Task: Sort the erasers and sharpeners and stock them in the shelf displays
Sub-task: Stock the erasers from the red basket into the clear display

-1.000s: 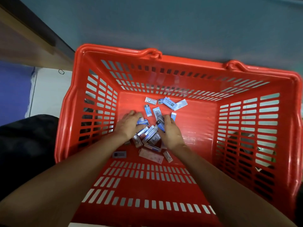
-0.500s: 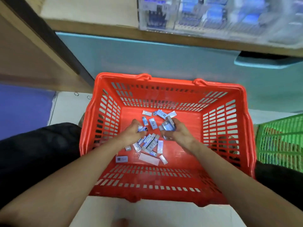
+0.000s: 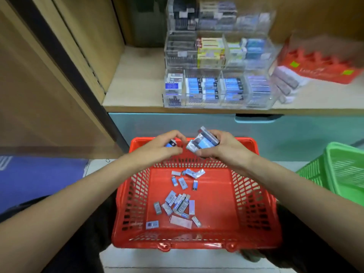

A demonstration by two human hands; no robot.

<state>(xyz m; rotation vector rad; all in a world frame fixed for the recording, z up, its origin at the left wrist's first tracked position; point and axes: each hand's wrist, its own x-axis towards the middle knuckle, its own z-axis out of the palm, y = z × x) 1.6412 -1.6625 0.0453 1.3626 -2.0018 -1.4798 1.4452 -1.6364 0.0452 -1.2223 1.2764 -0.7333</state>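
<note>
A green basket stands at the right on a pale tiled floor. A blue mat lies at the left. A blurred red pack lies above a teal drawer front.

Handful of blue-and-white wrapped erasers bunched in my right grip, stacked askew, above far rim of red basket. Single eraser, small with blue label, pinched in my left grip, just beside bundle. Loose packets lie scattered flat on basket floor, most heaped near middle, few apart toward far wall. Clear tiered shelf display beyond, on wooden shelf, compartments holding rows of blue packs; detail blurred.
</note>
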